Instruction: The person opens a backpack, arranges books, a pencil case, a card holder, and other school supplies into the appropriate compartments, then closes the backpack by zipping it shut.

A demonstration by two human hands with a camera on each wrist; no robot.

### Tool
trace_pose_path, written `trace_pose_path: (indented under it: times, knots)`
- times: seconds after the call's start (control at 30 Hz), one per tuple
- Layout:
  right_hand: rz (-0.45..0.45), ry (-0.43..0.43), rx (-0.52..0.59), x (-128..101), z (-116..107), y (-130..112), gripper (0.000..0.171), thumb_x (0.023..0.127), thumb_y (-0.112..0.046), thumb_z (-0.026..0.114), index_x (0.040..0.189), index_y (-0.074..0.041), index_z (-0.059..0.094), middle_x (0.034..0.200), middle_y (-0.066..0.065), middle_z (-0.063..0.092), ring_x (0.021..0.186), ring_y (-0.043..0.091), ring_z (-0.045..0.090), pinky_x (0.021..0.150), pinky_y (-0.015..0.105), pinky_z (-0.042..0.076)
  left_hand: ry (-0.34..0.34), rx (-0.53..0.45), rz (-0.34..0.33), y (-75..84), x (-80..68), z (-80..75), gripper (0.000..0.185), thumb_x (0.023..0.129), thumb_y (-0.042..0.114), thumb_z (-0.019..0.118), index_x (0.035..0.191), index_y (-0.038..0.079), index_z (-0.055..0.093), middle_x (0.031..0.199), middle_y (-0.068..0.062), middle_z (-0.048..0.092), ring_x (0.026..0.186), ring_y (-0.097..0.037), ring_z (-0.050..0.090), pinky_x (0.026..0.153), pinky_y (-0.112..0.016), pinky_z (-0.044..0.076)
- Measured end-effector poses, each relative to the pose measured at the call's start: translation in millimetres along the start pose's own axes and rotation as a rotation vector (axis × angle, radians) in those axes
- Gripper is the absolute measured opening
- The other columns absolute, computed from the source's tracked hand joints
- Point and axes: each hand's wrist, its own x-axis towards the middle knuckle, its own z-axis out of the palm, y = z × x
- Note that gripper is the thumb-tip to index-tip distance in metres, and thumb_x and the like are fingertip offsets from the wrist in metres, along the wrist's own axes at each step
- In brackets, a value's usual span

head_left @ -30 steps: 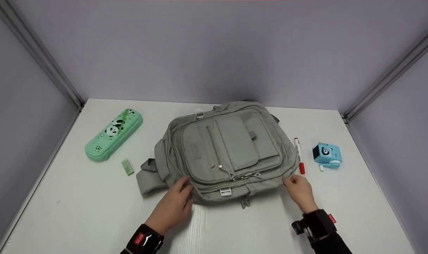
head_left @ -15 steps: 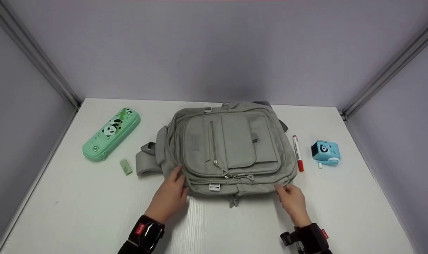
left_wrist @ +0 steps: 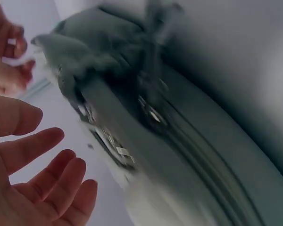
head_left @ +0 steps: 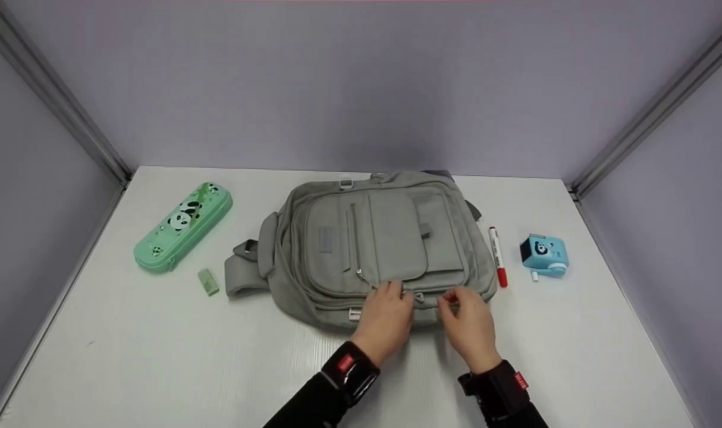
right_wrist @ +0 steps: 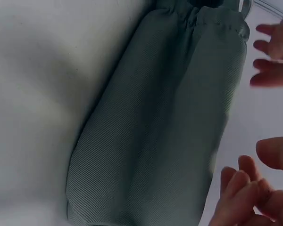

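Note:
A grey-green backpack (head_left: 331,279) lies front side up on the white table. My left hand (head_left: 386,324) is over its near edge, close to the zipper pulls; in the left wrist view the fingers (left_wrist: 56,188) are loosely bent and spread, holding nothing. Over the near right part of the bag is my right hand (head_left: 473,330). In the right wrist view its thumb and bent fingers (right_wrist: 236,188) stand apart with nothing between them. A zipper pull (head_left: 418,297) shows between the two hands. The bag's side pocket (right_wrist: 155,117) fills the right wrist view.
Left of the bag are a green panda pencil case (head_left: 184,227) and a small green eraser (head_left: 207,282). On the right lie a red-capped marker (head_left: 498,255) and a blue panda pencil sharpener (head_left: 544,254) with a crank. Partition walls stand behind and at both sides.
The backpack was turned straighter, then both hands let go of its edges. My left hand moved right to the zipper area; my right hand shifted slightly left and up.

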Motion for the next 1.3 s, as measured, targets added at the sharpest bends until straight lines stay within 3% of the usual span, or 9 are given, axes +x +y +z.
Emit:
trace_pose_path:
  times: [0.13,0.5,0.7,0.87,1.0,1.13,1.3]
  knots:
    - [-0.065,0.034,-0.06,-2,10,-2,0.005,0.089,-0.006,0.069,0.09,-0.002,0.066,0.092,0.014,0.065,0.082,0.029,0.068,0.07,0.043,0.054,-0.046,0.063,-0.014,14.3,13.3,7.8,0.025,0.091,0.024,0.069,0.113,0.014,0.069,0.118,-0.005,0.062,0.113,-0.022,0.059,0.095,-0.037,0.052]
    - [-0.108,0.047,-0.11,-13,33,11,0.015,0.082,0.003,0.072,0.096,-0.002,0.069,0.098,0.013,0.065,0.091,0.032,0.065,0.08,0.047,0.052,-0.005,0.098,-0.1,21.6,22.2,27.6,0.014,0.091,0.021,0.067,0.103,0.015,0.069,0.111,-0.004,0.061,0.105,-0.021,0.056,0.085,-0.036,0.052]
    - [-0.157,0.098,-0.109,-19,42,16,0.022,0.081,0.005,0.073,0.101,-0.001,0.069,0.1,0.013,0.064,0.09,0.031,0.065,0.079,0.046,0.053,0.165,0.164,-0.105,24.6,18.5,38.8,0.01,0.087,0.024,0.07,0.093,0.017,0.069,0.1,-0.001,0.061,0.095,-0.018,0.056,0.077,-0.032,0.05]
    - [-0.185,0.145,-0.091,-20,47,20,0.024,0.079,0.006,0.074,0.101,-0.001,0.069,0.099,0.013,0.064,0.089,0.03,0.065,0.077,0.045,0.053,0.383,0.207,-0.099,19.1,12.1,45.0,0.015,0.081,0.018,0.073,0.09,0.012,0.063,0.09,-0.001,0.061,0.084,-0.015,0.059,0.069,-0.026,0.052]
    - [-0.153,0.125,-0.068,-21,47,21,0.024,0.081,0.004,0.074,0.104,-0.003,0.07,0.102,0.013,0.063,0.091,0.03,0.065,0.078,0.045,0.052,0.489,0.11,-0.132,7.6,0.7,44.6,0.022,0.076,0.004,0.072,0.09,0.007,0.056,0.083,-0.005,0.065,0.073,-0.017,0.064,0.058,-0.026,0.054]
    - [-0.094,0.068,-0.054,-22,45,22,0.025,0.084,0.002,0.072,0.107,-0.004,0.069,0.106,0.012,0.063,0.095,0.03,0.065,0.08,0.046,0.052,0.502,-0.05,-0.166,-8.4,-12.8,39.3,0.025,0.071,-0.006,0.071,0.085,0.005,0.053,0.078,-0.011,0.067,0.069,-0.022,0.066,0.057,-0.032,0.056]
    - [-0.065,0.034,-0.05,-22,43,22,0.025,0.085,0.0,0.072,0.109,-0.005,0.069,0.107,0.011,0.062,0.098,0.03,0.065,0.081,0.046,0.053,0.491,-0.165,-0.233,-29.6,-27.4,27.2,0.024,0.073,-0.002,0.076,0.079,0.004,0.054,0.074,-0.012,0.066,0.068,-0.024,0.063,0.057,-0.034,0.055]
